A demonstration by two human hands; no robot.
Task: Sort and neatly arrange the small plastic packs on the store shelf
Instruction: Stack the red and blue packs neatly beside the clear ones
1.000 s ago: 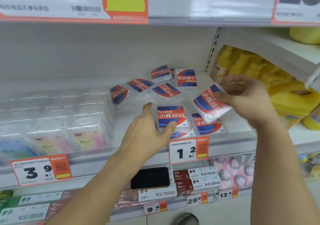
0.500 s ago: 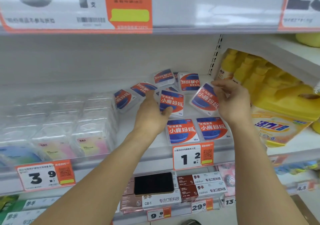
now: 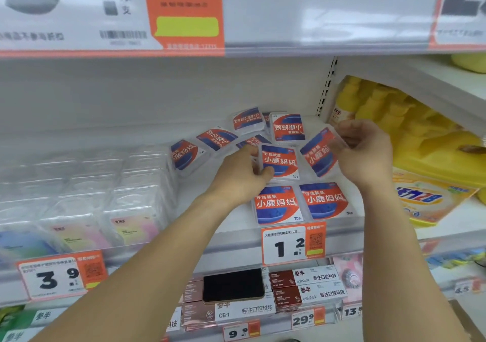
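Observation:
Several small clear plastic packs with red and blue labels lie on the white shelf (image 3: 226, 226). Two packs (image 3: 276, 205) (image 3: 324, 201) sit side by side and upright at the front edge. My left hand (image 3: 240, 176) grips a third pack (image 3: 280, 161) just behind the front left one, thumb on its lower edge. My right hand (image 3: 365, 149) pinches a tilted pack (image 3: 318, 152) to its right, behind the front right one. Several more packs (image 3: 288, 127) (image 3: 184, 153) lie scattered and turned at the back.
Stacks of clear pastel packs (image 3: 79, 197) fill the shelf's left side. Yellow detergent bottles and a yellow bag (image 3: 431, 157) stand past the upright at right. A price rail (image 3: 293, 244) runs along the front edge. Boxes and a dark phone (image 3: 234, 285) lie on the lower shelf.
My left hand has carried a pack from the front further back, behind the front row. My right hand has moved its tilted pack inward and lower, beside it.

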